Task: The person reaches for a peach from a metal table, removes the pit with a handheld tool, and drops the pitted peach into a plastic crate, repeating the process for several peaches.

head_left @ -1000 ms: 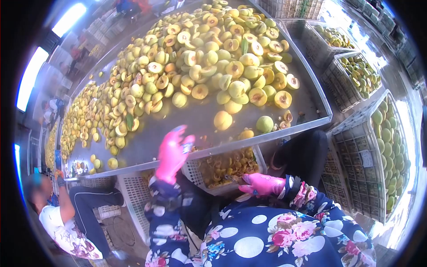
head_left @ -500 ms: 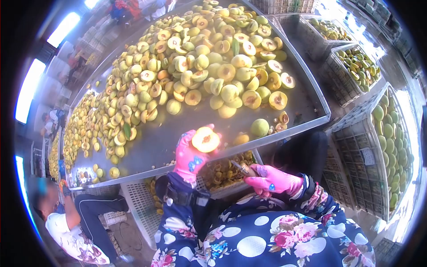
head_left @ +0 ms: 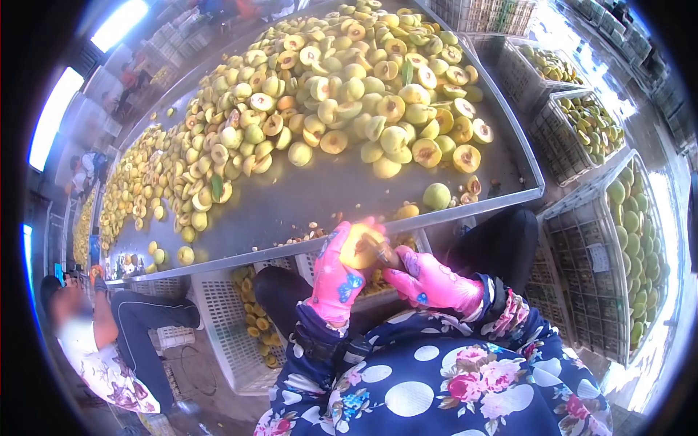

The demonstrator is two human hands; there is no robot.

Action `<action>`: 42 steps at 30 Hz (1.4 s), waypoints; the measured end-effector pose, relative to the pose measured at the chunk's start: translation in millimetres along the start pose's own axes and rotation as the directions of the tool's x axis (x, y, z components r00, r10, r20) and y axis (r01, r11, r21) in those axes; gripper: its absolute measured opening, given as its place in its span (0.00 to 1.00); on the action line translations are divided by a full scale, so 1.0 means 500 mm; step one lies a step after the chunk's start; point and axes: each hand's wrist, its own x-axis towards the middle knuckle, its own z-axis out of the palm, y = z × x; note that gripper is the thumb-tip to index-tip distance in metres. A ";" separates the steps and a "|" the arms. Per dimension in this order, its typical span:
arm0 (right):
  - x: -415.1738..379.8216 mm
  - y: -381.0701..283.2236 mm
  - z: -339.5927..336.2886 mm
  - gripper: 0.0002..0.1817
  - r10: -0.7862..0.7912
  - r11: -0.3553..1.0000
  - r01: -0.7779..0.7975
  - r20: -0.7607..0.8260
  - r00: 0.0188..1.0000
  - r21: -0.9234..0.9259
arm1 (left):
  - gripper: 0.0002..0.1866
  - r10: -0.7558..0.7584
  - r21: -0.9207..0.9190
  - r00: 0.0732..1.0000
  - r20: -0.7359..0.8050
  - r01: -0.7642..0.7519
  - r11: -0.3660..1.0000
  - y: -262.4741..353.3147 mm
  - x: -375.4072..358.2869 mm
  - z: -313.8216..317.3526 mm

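My left hand, in a pink glove, grips a halved yellow peach just beyond the near edge of the metal table. In my right hand, gloved alike, is a small pitting tool with a brownish handle. Its tip meets the cut face of the peach, and the exact shape of the blade is hidden there. Both hands are close together above my lap.
Many halved peaches are heaped on the metal table. Below its edge stands a white crate with peach halves. Full crates line the right side. At the left sits another person.
My left hand has drawn the peach half down and right, off the table's edge toward me. The tool in my right hand, apart from the fruit before, now touches it.
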 end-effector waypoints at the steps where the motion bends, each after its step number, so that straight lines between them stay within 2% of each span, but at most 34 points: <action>1: 0.000 -0.001 0.004 0.13 0.013 1.000 -0.013 -0.006 1.000 0.011 | 0.24 0.003 -0.014 1.000 0.009 -0.002 1.000 -0.002 -0.001 0.000; 5: -0.003 0.001 0.013 0.12 0.023 0.998 -0.022 -0.016 1.000 0.061 | 0.23 0.020 -0.105 1.000 -0.002 -0.020 0.994 -0.016 0.001 0.000; 7: 0.000 0.009 0.018 0.11 0.013 1.000 -0.013 -0.045 0.999 0.012 | 0.22 0.017 -0.155 1.000 -0.021 -0.020 0.988 -0.019 -0.003 0.012; 10: 0.002 0.009 0.019 0.10 -0.053 0.993 0.045 -0.076 0.996 -0.106 | 0.24 0.071 -0.110 0.994 -0.089 -0.081 0.991 -0.035 0.004 0.009; 12: 0.000 0.008 0.013 0.12 -0.098 0.983 0.088 -0.058 0.993 -0.161 | 0.23 0.086 -0.049 0.992 -0.090 -0.090 0.995 -0.040 0.009 0.000; 16: 0.000 -0.002 -0.010 0.14 -0.122 0.974 0.135 0.081 0.989 -0.185 | 0.20 0.086 0.135 0.994 -0.065 -0.076 0.988 -0.031 0.010 -0.004; 19: 0.009 0.037 -0.016 0.15 -0.107 0.962 0.145 0.169 0.980 -0.232 | 0.19 -0.021 0.403 1.000 0.006 0.017 0.915 -0.021 0.022 -0.028; 22: 0.015 0.062 -0.016 0.15 -0.157 0.952 0.189 0.144 0.977 -0.242 | 0.17 -0.018 0.315 1.000 -0.020 0.024 0.949 -0.036 0.031 -0.044; 25: 0.018 0.051 -0.011 0.14 -0.178 0.969 0.192 0.100 0.979 -0.156 | 0.13 0.243 0.317 0.969 -0.045 -0.216 0.923 -0.066 0.035 -0.029; 26: 0.018 0.046 -0.009 0.14 -0.174 0.976 0.184 0.091 0.981 -0.117 | 0.12 0.272 0.337 0.960 -0.071 -0.233 0.912 -0.074 0.037 -0.033; 27: 0.017 0.041 -0.009 0.14 -0.042 0.999 0.041 0.146 0.988 0.007 | 0.11 0.301 0.358 0.949 -0.097 -0.249 0.900 -0.083 0.042 -0.041; 29: 0.016 0.032 -0.009 0.14 0.193 0.939 -0.263 0.296 0.935 0.220 | 0.10 0.334 0.358 0.931 -0.149 -0.264 0.896 -0.089 0.040 -0.033; 32: 0.015 0.050 0.003 0.18 0.033 0.782 -0.317 0.473 0.881 0.536 | 0.09 0.331 0.278 0.925 -0.188 -0.273 0.921 -0.088 0.024 -0.009; 33: 0.008 0.050 0.008 0.19 0.043 0.704 -0.381 0.499 0.865 0.600 | 0.10 0.329 0.240 0.928 -0.174 -0.284 0.928 -0.085 0.016 -0.004; 34: 0.010 0.052 0.017 0.19 0.037 0.651 -0.428 0.537 0.843 0.627 | 0.10 0.327 0.202 0.932 -0.158 -0.294 0.934 -0.083 0.010 -0.003; 35: 0.014 0.057 0.026 0.18 0.027 0.596 -0.475 0.575 0.818 0.648 | 0.12 0.286 0.080 0.954 -0.086 -0.280 0.957 -0.086 0.005 -0.010; 36: 0.016 0.059 0.030 0.17 0.012 0.537 -0.521 0.612 0.791 0.663 | 0.13 0.286 0.075 0.946 -0.154 -0.278 0.958 -0.085 0.001 -0.013; 37: 0.016 0.055 0.027 0.12 0.006 0.522 -0.528 0.616 0.788 0.670 | 0.14 0.285 0.071 0.933 -0.220 -0.276 0.958 -0.079 -0.003 -0.014; 38: 0.015 0.046 0.025 0.12 -0.002 0.585 -0.490 0.605 0.796 0.647 | 0.16 0.285 0.067 0.915 -0.285 -0.277 0.958 -0.068 -0.007 -0.016; 39: 0.013 0.032 0.021 0.12 -0.014 0.645 -0.446 0.593 0.805 0.620 | 0.17 0.345 0.115 0.885 -0.314 -0.326 0.938 -0.042 -0.012 -0.023; 40: 0.016 0.024 0.015 0.12 -0.027 0.702 -0.397 0.580 0.814 0.591 | 0.18 0.418 0.057 0.873 -0.253 -0.418 0.907 -0.014 -0.012 -0.074; 41: 0.032 0.036 0.012 0.14 0.075 0.831 -0.365 0.566 0.821 0.419 | 0.17 0.542 0.222 0.786 -0.298 -0.495 0.840 0.022 -0.029 -0.108; 42: 0.045 0.073 0.016 0.15 0.110 0.977 -0.184 0.477 0.872 0.111 | 0.16 0.652 0.392 0.680 -0.337 -0.529 0.753 0.057 -0.045 -0.143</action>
